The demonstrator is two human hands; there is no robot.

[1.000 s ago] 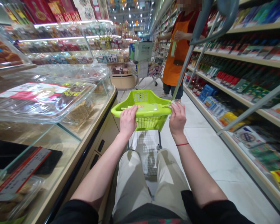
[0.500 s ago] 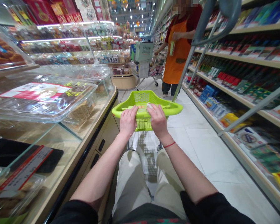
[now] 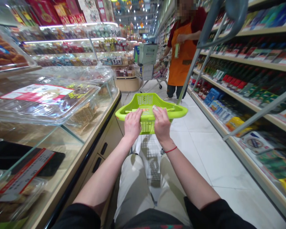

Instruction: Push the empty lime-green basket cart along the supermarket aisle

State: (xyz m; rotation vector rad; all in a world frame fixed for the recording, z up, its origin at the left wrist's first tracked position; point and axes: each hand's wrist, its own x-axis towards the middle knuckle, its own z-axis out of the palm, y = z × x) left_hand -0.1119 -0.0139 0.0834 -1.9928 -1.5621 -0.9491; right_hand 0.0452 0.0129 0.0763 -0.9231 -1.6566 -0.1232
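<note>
Left hand (image 3: 132, 124) and right hand (image 3: 161, 123) grip a green basket (image 3: 146, 100)
Fingers curled over its rim, hands just apart; glass case (image 3: 38, 135) left of them, shelves (image 3: 243, 62) right

Two hands (image 3: 132, 124), one lime-green shopping basket (image 3: 146, 103) at lower center; toward upper center, one person (image 3: 184, 41) in an orange apron (image 3: 181, 60) and one wire shopping cart (image 3: 156, 71).

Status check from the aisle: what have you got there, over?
Left hand, right hand gripping lime-green basket rim. Person in orange apron ahead, shopping cart beside them.
</note>
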